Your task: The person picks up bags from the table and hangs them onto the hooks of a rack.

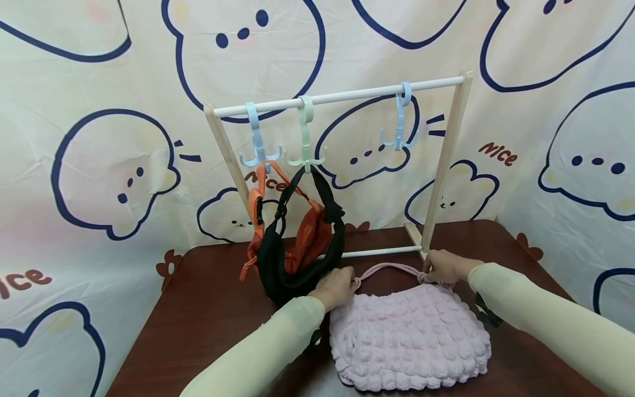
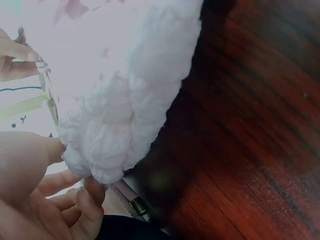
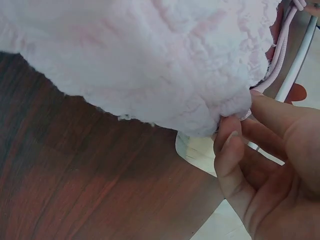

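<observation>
A pale pink, bubbly quilted handbag (image 1: pixel 409 336) lies on the table below the rack, its cord handle (image 1: pixel 389 266) arching up between both hands. My left hand (image 1: pixel 336 286) pinches the bag's upper left corner where the cord joins it. Thumb and fingers of that hand (image 2: pixel 55 190) close on the puffy fabric in the left wrist view. At the upper right corner, my right hand (image 1: pixel 446 266) grips the bag beside the cord's knot. The right wrist view shows thumb and fingertips (image 3: pixel 231 145) pinching the fabric there.
A wooden rack with a white rail (image 1: pixel 347 95) stands behind the bag. A black bag (image 1: pixel 270 270) hangs from the green hook (image 1: pixel 305 132), an orange bag (image 1: pixel 254 220) from the left blue hook (image 1: pixel 258 138). Another blue hook (image 1: pixel 399 121) hangs at the right. Patterned cloth surrounds the brown table (image 1: pixel 198 320).
</observation>
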The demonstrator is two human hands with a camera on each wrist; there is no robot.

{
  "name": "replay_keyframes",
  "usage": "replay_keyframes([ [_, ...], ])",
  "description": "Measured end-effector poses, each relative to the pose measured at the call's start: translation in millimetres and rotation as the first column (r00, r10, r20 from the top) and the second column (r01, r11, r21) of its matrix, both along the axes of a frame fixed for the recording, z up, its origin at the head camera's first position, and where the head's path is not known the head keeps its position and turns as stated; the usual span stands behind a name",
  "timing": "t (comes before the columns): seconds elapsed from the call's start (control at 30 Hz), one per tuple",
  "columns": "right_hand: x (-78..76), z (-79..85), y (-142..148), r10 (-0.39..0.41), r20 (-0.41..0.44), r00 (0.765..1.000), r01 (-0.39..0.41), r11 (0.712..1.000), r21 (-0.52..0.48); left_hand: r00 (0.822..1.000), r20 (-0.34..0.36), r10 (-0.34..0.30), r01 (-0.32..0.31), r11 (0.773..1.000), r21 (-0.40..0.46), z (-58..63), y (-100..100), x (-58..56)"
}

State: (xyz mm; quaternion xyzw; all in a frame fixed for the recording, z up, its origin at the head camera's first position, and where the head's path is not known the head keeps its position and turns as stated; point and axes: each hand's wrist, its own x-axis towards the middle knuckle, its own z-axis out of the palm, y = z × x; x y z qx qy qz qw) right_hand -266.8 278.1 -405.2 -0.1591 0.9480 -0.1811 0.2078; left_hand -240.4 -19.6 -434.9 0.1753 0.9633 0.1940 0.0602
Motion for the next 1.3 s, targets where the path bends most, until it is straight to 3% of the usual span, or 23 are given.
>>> replay_keyframes([
  [0.4,6.6,-0.9,2.3,0.057,-0.029,0.998,-0.057,0.998,-0.004,0.998,0.050,-0.034,0.036,0.999,-0.030,3.1,-1.0,7.8],
  [0.8,10.6,-9.5,6.2,0.058,-0.005,0.998,-0.058,0.997,-0.048,0.993,0.108,-0.048,0.053,0.998,-0.039,1.4,-4.2,12.1],
  [1.3,21.7,-15.1,6.6,0.121,-0.058,0.991,-0.125,0.990,-0.071,0.988,0.119,-0.097,0.112,0.985,-0.130,2.3,-6.7,20.0],
])
